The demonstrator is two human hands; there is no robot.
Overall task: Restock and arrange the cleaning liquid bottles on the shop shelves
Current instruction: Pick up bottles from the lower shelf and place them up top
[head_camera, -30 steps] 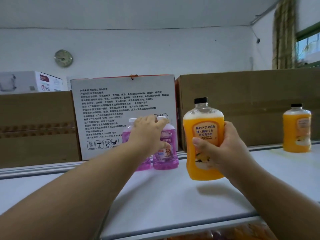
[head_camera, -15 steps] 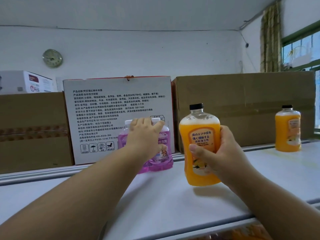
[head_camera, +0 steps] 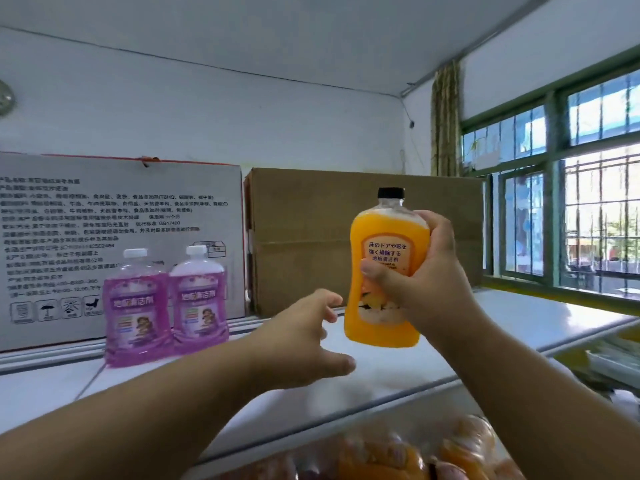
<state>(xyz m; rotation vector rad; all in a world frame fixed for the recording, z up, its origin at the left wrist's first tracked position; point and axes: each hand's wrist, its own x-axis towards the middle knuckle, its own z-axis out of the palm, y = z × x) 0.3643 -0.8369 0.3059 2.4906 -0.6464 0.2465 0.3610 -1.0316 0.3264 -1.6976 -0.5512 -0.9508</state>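
Observation:
My right hand (head_camera: 424,282) grips an orange cleaning liquid bottle (head_camera: 384,271) with a black cap, holding it upright just above the white top shelf (head_camera: 519,320). Two purple bottles (head_camera: 136,306) (head_camera: 200,292) with white caps stand side by side at the shelf's back left, against a grey printed carton. My left hand (head_camera: 304,337) hovers over the shelf between the purple bottles and the orange one, fingers relaxed and holding nothing.
A grey printed carton (head_camera: 114,216) and a brown cardboard box (head_camera: 311,237) line the back of the shelf. Barred windows (head_camera: 571,209) are at the right. More orange bottles (head_camera: 398,455) lie blurred on the level below the shelf edge.
My left hand has let go of the purple bottles and drawn back to the right. The view has swung right, and the second orange bottle is out of sight.

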